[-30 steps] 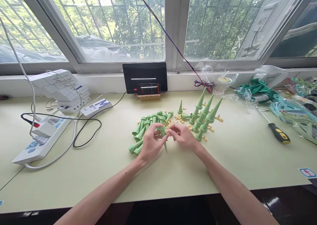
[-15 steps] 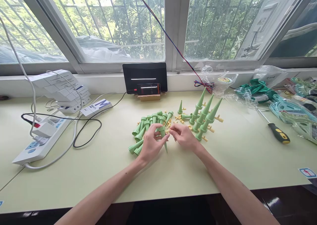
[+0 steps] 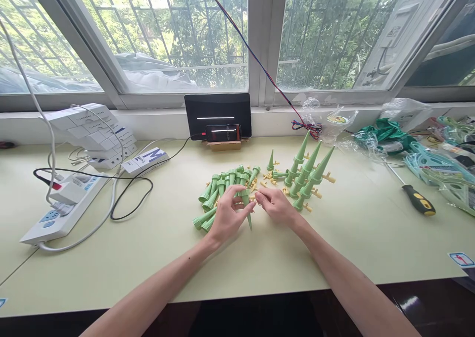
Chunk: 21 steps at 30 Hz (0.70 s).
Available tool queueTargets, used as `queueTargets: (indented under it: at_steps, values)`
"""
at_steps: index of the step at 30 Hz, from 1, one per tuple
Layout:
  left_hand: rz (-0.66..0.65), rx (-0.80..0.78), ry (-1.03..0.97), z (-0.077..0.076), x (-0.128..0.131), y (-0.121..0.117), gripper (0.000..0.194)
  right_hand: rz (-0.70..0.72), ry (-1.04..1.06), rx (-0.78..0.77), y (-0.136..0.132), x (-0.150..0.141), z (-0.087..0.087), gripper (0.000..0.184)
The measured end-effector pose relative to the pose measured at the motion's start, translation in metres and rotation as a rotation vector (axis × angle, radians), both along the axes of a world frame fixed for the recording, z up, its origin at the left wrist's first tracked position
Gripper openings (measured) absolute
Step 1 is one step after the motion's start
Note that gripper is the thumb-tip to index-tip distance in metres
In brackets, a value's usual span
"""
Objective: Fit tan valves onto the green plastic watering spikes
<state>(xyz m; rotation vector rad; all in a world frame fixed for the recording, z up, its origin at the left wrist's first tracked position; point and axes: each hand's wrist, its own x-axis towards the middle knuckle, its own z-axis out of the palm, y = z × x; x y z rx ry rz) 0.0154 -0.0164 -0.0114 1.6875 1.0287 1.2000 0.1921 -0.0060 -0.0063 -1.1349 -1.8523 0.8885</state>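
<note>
My left hand (image 3: 228, 213) is closed round a green plastic watering spike (image 3: 250, 221), whose point slants down towards the table. A small yellow valve (image 3: 253, 197) sticks out from the spike's right side. At its outer end are the pinched fingers of my right hand (image 3: 275, 206); the fingertips are partly hidden. Left of my hands lies a heap of loose green spikes (image 3: 211, 200). Small yellow valves (image 3: 264, 183) are scattered behind my hands. To the right, several green spikes fitted with yellow valves stand stacked in tall columns (image 3: 307, 171).
A tablet (image 3: 218, 110) and a phone (image 3: 223, 133) lean by the window. On the left are a power strip (image 3: 63, 213), cables and white boxes (image 3: 98, 134). A screwdriver (image 3: 418, 199) and plastic-bagged items (image 3: 386, 136) lie to the right.
The fingers of my right hand have curled in more at the yellow valve. My left hand still holds the spike in nearly the same place.
</note>
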Motion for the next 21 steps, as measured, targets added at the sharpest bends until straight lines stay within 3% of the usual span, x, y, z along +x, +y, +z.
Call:
queueTargets:
  at_steps: [21]
  values:
    - [-0.038,-0.019,-0.045,-0.0022,-0.0014,0.0034,0.034,-0.005,0.007,-0.005,-0.0009,-0.001,-0.0016,0.039]
